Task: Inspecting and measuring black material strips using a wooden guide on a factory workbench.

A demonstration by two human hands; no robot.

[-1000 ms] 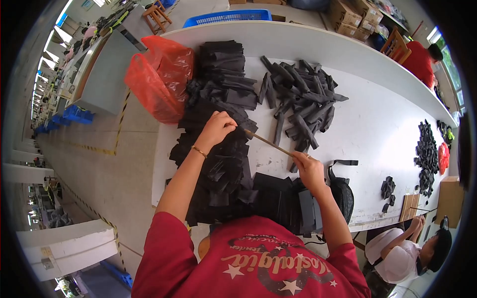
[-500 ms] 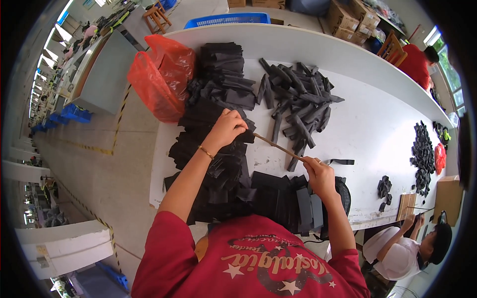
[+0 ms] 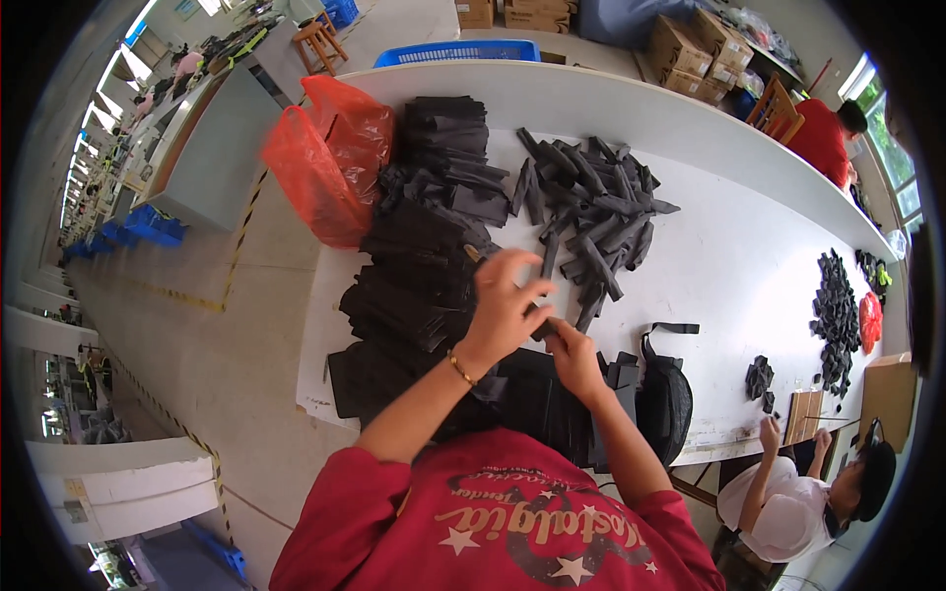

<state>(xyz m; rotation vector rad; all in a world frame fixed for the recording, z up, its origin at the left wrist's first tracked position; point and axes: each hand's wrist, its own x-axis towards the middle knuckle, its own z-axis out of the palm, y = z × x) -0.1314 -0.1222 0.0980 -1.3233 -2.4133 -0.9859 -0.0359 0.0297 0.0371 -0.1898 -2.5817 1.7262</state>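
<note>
My left hand [image 3: 505, 313] is over the near end of the black fabric stack, its fingers spread and blurred by motion, with nothing visibly gripped. Close to its right, my right hand [image 3: 576, 362] is closed, thumb and finger pinched on a small black fabric piece [image 3: 543, 331]. The thin brown stick is mostly hidden; a brownish tip shows past the left fingers. Left of and beneath my hands lie stacks of flat black fabric pieces [image 3: 404, 300]. A loose heap of narrow black fabric tubes [image 3: 596, 202] lies beyond them on the white table [image 3: 729, 266].
A red plastic bag [image 3: 330, 163] stands at the table's left edge. A black mesh item with a strap [image 3: 666, 409] lies right of my forearm. A raised white board [image 3: 631, 94] borders the far side. At right, a co-worker in white [image 3: 788, 507] sits near small black pieces [image 3: 836, 315].
My left hand has moved right and nearer, off the fabric stack, and its fingers have spread. My right hand has come slightly left and nearer. The stick between them no longer shows plainly.
</note>
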